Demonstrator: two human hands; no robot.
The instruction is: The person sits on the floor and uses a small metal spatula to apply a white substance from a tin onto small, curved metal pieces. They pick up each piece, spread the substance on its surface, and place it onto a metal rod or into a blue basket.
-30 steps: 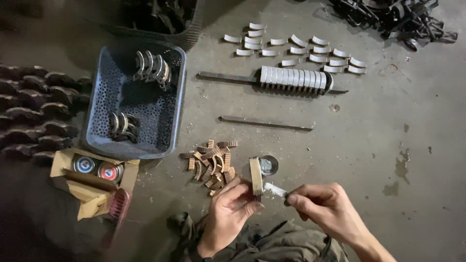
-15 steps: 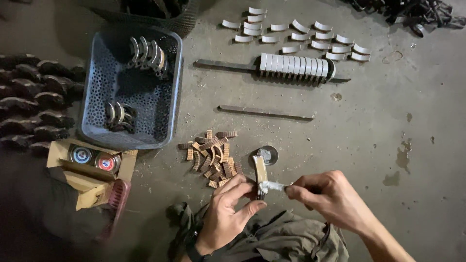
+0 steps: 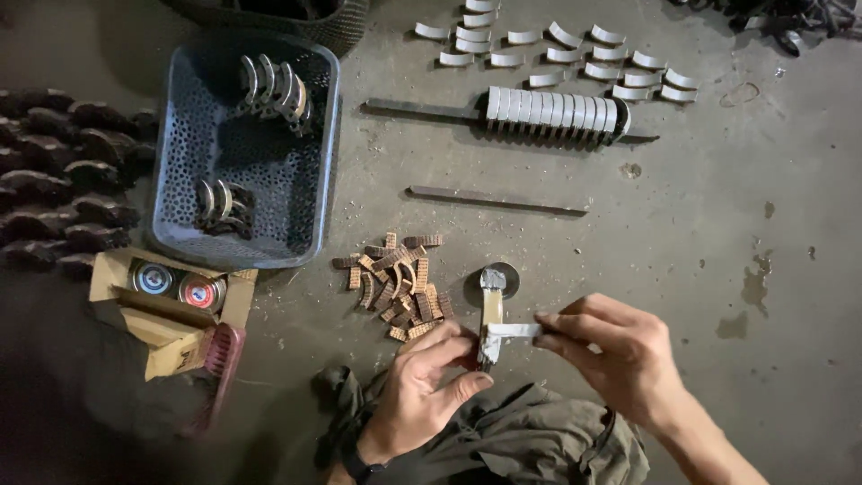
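A: Hands status?

B: I see the left hand pinching the lower end of a curved metal shoe, held above the floor near the lap. The right hand grips a pale strip laid across it.

A: Progress?

B: I judge it partway: one row of finished-looking pale shoes threaded on a bar, loose ones behind, and a brown lining pile unused. More shoes sit in the grey basket.

A: Packages?

B: Open cardboard box at left, two round tins inside, red-and-blue lids.
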